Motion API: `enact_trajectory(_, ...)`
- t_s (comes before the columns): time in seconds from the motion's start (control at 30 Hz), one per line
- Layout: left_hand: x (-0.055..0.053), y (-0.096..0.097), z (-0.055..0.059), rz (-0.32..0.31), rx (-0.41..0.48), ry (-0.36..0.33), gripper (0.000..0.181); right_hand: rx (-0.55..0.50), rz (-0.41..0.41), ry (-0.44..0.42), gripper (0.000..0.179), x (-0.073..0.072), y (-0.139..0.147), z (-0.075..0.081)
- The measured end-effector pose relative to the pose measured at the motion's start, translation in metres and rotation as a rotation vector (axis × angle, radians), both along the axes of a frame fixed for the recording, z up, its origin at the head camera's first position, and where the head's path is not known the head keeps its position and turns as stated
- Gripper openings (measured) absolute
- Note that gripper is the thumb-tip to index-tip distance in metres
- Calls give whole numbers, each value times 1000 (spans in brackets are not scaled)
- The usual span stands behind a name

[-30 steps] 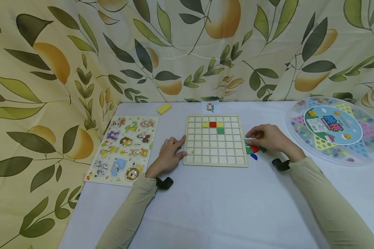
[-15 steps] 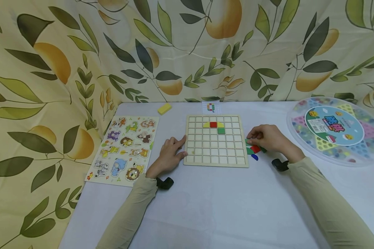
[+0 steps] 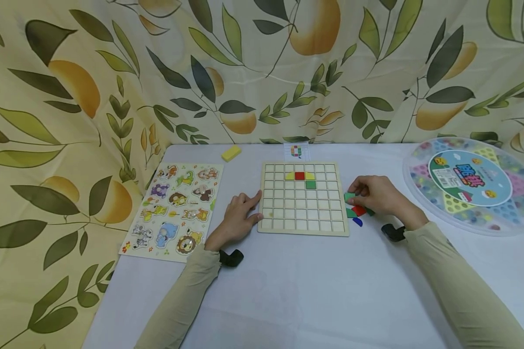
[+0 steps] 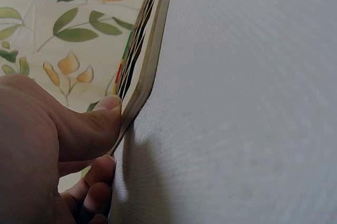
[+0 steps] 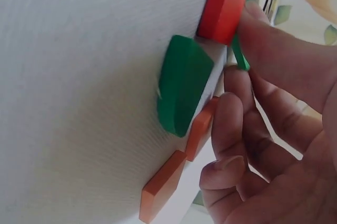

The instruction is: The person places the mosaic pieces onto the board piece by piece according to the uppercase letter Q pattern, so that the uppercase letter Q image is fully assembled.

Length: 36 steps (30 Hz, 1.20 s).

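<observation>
My right fingers (image 5: 271, 42) pinch a flat green piece (image 3: 349, 196); my left fingers (image 3: 252, 200), parted, touch the square wooden grid board (image 3: 295, 213).

From where I stand, cream fabric backdrop (image 3: 262, 72) hangs at 12 o'clock, printed with orange fruit and green leaves, lightly creased. Same-print drape (image 3: 48, 165) runs 8 to 10 o'clock. White-covered table (image 3: 305, 291) spreads toward 6 o'clock. Light soft, rather dim.

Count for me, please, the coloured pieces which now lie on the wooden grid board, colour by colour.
Yellow pieces: 2
Red piece: 1
Green piece: 1
Total on the wooden grid board: 4
</observation>
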<state>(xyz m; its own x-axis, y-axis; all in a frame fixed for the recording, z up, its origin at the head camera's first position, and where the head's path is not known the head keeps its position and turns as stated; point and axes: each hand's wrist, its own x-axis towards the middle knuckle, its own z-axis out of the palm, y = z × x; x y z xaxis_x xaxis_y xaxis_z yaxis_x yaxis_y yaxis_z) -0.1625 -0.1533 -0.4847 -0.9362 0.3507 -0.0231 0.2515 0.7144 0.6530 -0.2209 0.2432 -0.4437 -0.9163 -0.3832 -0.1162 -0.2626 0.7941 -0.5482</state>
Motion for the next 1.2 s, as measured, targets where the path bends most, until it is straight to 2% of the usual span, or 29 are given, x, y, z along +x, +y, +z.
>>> enact_trajectory(0.23,1,1,1,10,-3,5,66,-9,-22,39,24,-2,0,-4)
enact_trajectory(0.63,1,0,-1,12,6,2,66,-70,-42,35,29,-2,-3,0)
enact_trajectory(0.8,1,0,0,13,7,-7,66,-93,-57,89,22,-1,-5,0)
enact_trajectory(0.97,0,1,0,12,12,-6,66,-154,-116,128,28,1,-10,0)
enact_trajectory(1.2,0,0,0,12,11,-5,66,-178,-157,88,34,1,-23,0)
